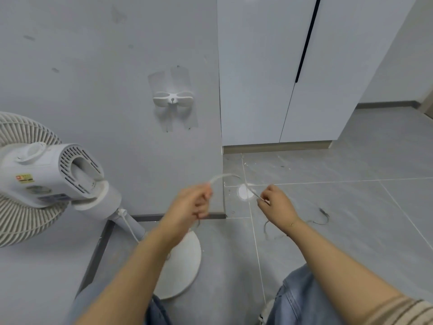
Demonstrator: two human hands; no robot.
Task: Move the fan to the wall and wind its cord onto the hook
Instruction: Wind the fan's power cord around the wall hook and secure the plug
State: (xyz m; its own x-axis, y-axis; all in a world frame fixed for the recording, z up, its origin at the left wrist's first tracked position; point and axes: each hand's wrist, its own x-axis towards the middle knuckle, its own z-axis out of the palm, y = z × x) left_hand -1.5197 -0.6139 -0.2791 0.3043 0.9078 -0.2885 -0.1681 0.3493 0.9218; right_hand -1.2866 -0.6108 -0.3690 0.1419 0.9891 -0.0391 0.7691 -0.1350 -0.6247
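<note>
Knees in jeans: lowest in view, above the floor.
Left hand: grip closed on the cord.
Right hand: grip pinched on the same cord further along; a blurred arc spans between the two.
Fan: stands at the wall, left of the hands; base on the floor by the skirting.
Hook: taped to the wall, above the hands, bare.
Advice: keep the cord taut between the hands, lift it to the hook, lay even turns around both wings.
Room: grey tile floor with plaster spots and loose strands; cabinet right of the wall corner.
</note>
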